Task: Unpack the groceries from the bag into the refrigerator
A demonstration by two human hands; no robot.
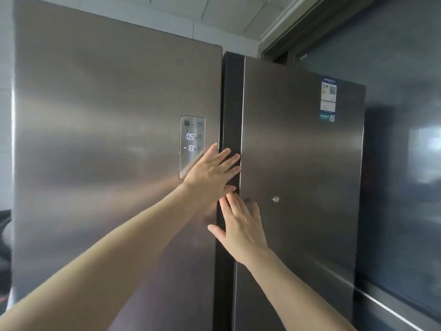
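Observation:
A tall steel two-door refrigerator fills the view. Its left door [107, 139] carries a lit display panel [192, 146] reading 05 and -18. The right door [298, 175] has a dark side strip along its left edge, a label sticker at its upper right and a small round lock. My left hand [210, 173] reaches out with straight fingers spread over the gap between the two doors, fingertips at the dark strip. My right hand [241, 225] lies lower, fingers straight, at the same strip and the right door's edge. No bag or groceries are in view.
A dark glass sliding door [403, 139] stands to the right of the refrigerator, reflecting the room. A white tiled wall and ceiling show above. Something dark sits at the far left edge [4, 235].

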